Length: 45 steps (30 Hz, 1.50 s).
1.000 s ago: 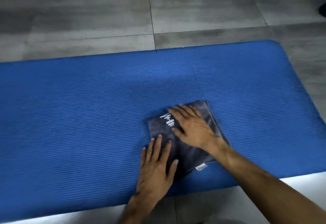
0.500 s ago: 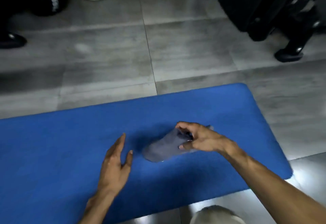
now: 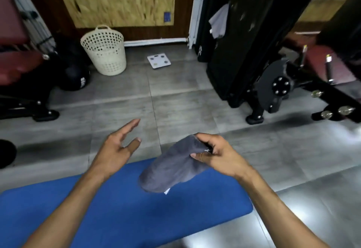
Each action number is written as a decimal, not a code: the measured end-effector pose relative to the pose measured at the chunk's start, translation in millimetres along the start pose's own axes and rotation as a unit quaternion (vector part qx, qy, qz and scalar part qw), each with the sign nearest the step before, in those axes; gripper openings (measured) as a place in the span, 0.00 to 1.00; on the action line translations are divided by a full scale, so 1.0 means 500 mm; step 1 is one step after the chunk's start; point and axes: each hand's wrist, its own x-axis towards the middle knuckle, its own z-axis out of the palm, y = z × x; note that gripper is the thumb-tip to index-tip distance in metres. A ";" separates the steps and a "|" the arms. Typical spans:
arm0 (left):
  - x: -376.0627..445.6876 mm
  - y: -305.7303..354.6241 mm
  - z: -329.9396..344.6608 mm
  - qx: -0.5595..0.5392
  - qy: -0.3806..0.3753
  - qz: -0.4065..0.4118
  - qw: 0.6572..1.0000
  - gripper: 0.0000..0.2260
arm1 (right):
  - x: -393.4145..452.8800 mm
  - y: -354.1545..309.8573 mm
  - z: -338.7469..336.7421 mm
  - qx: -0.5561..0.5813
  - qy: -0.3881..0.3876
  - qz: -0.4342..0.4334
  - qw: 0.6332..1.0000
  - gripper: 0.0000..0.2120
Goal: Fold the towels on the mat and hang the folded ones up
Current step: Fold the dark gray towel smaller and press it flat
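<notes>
Grey folded towel (image 3: 173, 167) hung over the mat (image 3: 117, 214), right hand (image 3: 218, 156) pinching its hidden corner; left hand (image 3: 117, 148) spread, empty.

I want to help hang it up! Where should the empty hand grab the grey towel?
Probably the drooping lower end of the folded grey towel, coming in from the left and below. The right hand already pinches its top end, so the rest sags over the blue mat. The open left hand is free beside it and could cup that end, keeping the fold together.
</notes>
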 end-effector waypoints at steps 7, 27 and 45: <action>-0.012 0.217 -0.168 -0.015 0.001 0.050 0.999 0.25 | -0.054 -0.287 -0.067 -0.010 0.061 -0.039 0.997 0.10; 0.329 0.334 -0.010 -0.009 -0.058 0.047 0.997 0.23 | 0.063 -0.233 -0.245 0.188 0.278 -0.039 0.941 0.14; 1.189 0.341 0.172 -0.045 -0.103 0.004 0.994 0.23 | 0.671 -0.011 -0.702 0.136 0.289 0.016 0.948 0.16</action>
